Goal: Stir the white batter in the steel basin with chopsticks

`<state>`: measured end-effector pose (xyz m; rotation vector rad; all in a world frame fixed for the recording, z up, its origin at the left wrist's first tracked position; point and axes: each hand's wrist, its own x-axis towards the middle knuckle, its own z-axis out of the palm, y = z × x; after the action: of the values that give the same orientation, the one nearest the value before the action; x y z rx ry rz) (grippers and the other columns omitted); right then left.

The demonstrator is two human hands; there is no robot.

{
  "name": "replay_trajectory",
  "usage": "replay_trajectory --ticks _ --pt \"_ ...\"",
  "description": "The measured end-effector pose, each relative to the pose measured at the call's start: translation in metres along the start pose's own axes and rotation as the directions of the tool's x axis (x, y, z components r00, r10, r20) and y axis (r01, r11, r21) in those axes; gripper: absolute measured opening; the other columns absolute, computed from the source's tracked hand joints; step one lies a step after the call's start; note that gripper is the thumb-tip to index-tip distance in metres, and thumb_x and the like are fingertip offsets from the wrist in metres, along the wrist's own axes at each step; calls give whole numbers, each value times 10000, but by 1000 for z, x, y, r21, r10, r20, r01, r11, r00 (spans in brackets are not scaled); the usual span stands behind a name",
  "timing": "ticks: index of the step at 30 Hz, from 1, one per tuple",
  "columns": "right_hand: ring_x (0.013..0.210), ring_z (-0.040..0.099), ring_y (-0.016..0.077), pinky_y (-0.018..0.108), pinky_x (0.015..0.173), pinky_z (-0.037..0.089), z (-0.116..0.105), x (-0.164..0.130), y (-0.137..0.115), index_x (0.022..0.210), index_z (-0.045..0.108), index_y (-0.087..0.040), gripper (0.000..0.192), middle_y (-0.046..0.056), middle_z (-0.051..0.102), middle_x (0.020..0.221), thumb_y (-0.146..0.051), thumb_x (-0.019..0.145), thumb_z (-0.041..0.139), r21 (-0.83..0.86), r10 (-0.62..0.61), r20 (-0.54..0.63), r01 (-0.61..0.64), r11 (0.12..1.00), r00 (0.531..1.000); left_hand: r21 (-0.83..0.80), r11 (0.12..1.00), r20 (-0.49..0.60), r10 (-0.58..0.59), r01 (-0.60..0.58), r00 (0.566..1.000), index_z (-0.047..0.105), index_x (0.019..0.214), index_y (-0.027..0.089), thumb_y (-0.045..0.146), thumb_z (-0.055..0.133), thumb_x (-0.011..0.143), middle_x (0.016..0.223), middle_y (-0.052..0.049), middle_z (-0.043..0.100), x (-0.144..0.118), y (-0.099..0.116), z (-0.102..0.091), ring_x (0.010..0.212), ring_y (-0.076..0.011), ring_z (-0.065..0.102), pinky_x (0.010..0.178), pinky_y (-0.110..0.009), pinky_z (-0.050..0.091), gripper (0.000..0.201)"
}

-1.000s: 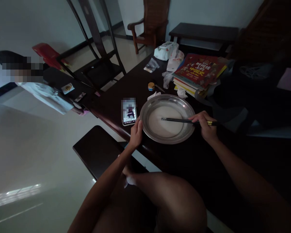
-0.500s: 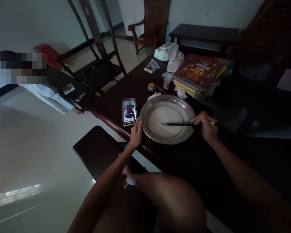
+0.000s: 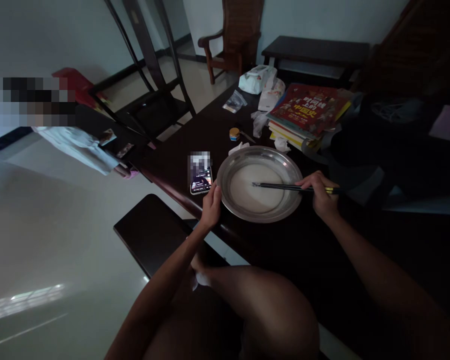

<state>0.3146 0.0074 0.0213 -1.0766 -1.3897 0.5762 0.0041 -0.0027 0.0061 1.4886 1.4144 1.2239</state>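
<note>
A wide metal basin (image 3: 225,200) stands on the dark table, with a pale, whitish mixture (image 3: 247,197) in its bottom. My left hand (image 3: 211,206) grips the basin's left rim, thumb on the edge and fingers partly hidden behind it. My right hand (image 3: 323,196), at the basin's right side, is closed around black chopsticks (image 3: 281,187) with gold-coloured ends. Their tips reach into the mixture near the middle of the basin. Just left of the basin lies a phone (image 3: 201,177) with its screen lit.
Behind the basin are crumpled tissues (image 3: 282,144), a small gold-lidded jar (image 3: 234,134), a stack of books (image 3: 309,110) and plastic bags (image 3: 258,79). A dark bench (image 3: 150,235) stands by the table's left edge. Another person in pale clothing (image 3: 73,145) is at the far left.
The chopstick tips have shifted slightly up and right in the mixture, with my right hand moving a little. My left hand stays on the rim. The phone's picture differs.
</note>
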Motion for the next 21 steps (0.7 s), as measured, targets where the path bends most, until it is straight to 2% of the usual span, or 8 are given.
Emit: replay_trajectory --ticks 3,6,11,15,17,19,21 --pt "677 633 213 429 736 485 0 -1 -1 577 675 -277 486 9 727 636 -539 964 542 55 -1 25 -1 998 1000 -2 1000 -5 3 -3 1000 616 1380 151 717 378 975 1378 -132 688 0 -1 0 1340 -299 603 1166 -438 451 736" --pt "750 662 231 445 783 500 1 -1 -3 622 706 -287 453 14 752 682 -555 954 554 6 13 81 -14 1000 997 10 1000 -20 9 -9 1000 631 1362 159 722 380 971 1371 -124 694 0 -2 -1 1337 -297 606 1160 -432 457 730" --pt "682 620 212 425 743 479 0 0 -2 553 653 -274 511 12 726 636 -554 963 533 16 7 -18 -7 1000 1000 9 1000 -4 3 -3 1000 630 1362 161 736 376 966 1357 -125 702 -1 0 -1 1291 -296 635 1133 -436 477 743" --pt "756 652 221 436 796 485 0 -1 -1 628 706 -284 457 11 760 699 -548 963 542 -3 10 84 -10 1000 996 -3 1000 -3 6 -6 1000 626 1369 157 734 377 968 1355 -129 702 -1 -1 -1 1303 -301 625 1134 -443 475 745" --pt "786 657 227 444 824 487 0 -1 -1 645 710 -283 455 12 769 729 -559 962 537 -44 11 59 -8 999 998 -9 1000 -5 11 -11 1000 626 1370 162 738 374 966 1362 -125 698 0 -1 0 1327 -300 609 1138 -436 474 747" --pt "741 643 221 441 800 487 0 -1 -2 602 677 -276 487 11 750 693 -565 963 527 -37 5 3 -5 999 1000 -7 1000 -2 11 -11 1000 626 1371 161 742 373 964 1368 -123 695 0 -1 0 1342 -298 599 1144 -427 471 753" --pt "696 629 215 438 772 487 0 -1 -2 569 654 -273 508 10 729 652 -569 961 526 -6 1 2 -1 1000 1000 1 1000 -1 7 -7 1000 625 1371 158 743 374 964 1371 -123 693 -1 -1 -1 1340 -297 601 1152 -427 466 756"
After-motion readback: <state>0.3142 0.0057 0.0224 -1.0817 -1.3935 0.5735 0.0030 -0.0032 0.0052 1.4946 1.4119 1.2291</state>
